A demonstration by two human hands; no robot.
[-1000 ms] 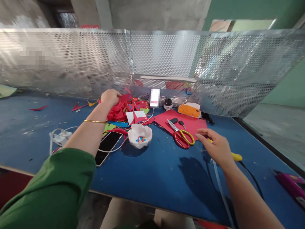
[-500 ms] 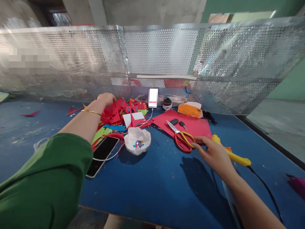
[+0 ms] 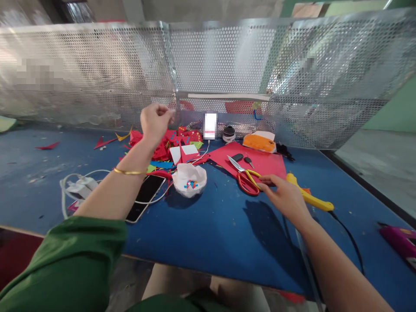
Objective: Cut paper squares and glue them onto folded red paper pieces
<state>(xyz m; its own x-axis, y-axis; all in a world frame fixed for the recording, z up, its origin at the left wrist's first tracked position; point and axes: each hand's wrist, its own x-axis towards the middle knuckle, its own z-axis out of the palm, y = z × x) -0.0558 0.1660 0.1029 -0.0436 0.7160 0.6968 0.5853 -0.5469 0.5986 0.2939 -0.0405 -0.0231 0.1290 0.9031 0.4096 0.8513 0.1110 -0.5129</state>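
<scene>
My left hand [image 3: 157, 121] is raised over a heap of red paper cutouts [image 3: 162, 149], thumb and fingertips pinched together; anything between them is too small to make out. My right hand [image 3: 284, 195] seems to hover above the table, its shadow falling apart from it. Its thumb and forefinger nearly meet, overlapping the yellow handle of the scissors [image 3: 243, 175] in view; what they hold, if anything, cannot be made out. Partly on red paper [image 3: 269, 164] lie the scissors, blades pointing away. Between the hands stands a white paper bowl [image 3: 189, 175] with small coloured bits inside.
A yellow glue gun [image 3: 312, 200] with a black cord lies beyond my right hand. Near my left forearm are a phone [image 3: 146, 195], a white cable and chargers [image 3: 82, 187]. An orange packet [image 3: 259, 142] and black-lidded jar [image 3: 229, 134] stand before the perforated metal screen [image 3: 221, 60].
My left hand has lifted up off the red paper heap and moved slightly right, fingers pinched. My right hand stays by the scissors. The view has tilted down a little.
</scene>
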